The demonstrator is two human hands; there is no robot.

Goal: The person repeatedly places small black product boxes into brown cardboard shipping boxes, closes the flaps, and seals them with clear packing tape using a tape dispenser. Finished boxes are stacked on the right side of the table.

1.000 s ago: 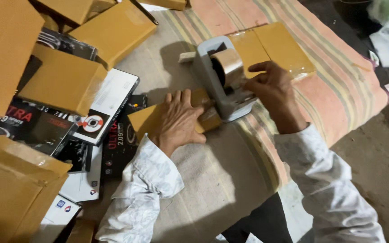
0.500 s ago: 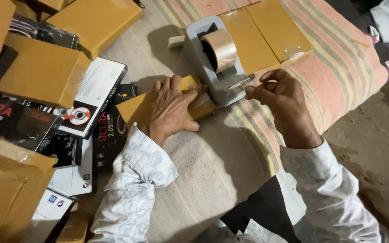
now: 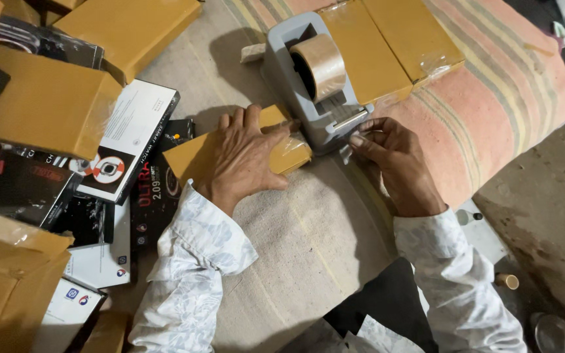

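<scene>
My left hand (image 3: pixel 246 157) lies flat on a small brown cardboard box (image 3: pixel 191 153), pressing it down on the beige cloth beside a grey tape dispenser (image 3: pixel 289 62). A roll of clear brown tape (image 3: pixel 322 65) sits in the dispenser. My right hand (image 3: pixel 393 157) is at the dispenser's cutter end, fingertips pinching the end of a strip of tape (image 3: pixel 348 149). The strip is thin and clear, so little of it shows.
Two taped brown boxes (image 3: pixel 393 46) rest on a striped cushion (image 3: pixel 505 98) behind the dispenser. More brown boxes (image 3: pixel 47 104) and black and white product boxes (image 3: pixel 125 137) pile up at left. A small metal tin (image 3: pixel 550 333) lies on the floor at bottom right.
My right hand has come down from the tape roll to the cutter end and now pinches the tape. My left hand stays pressed on the small box.
</scene>
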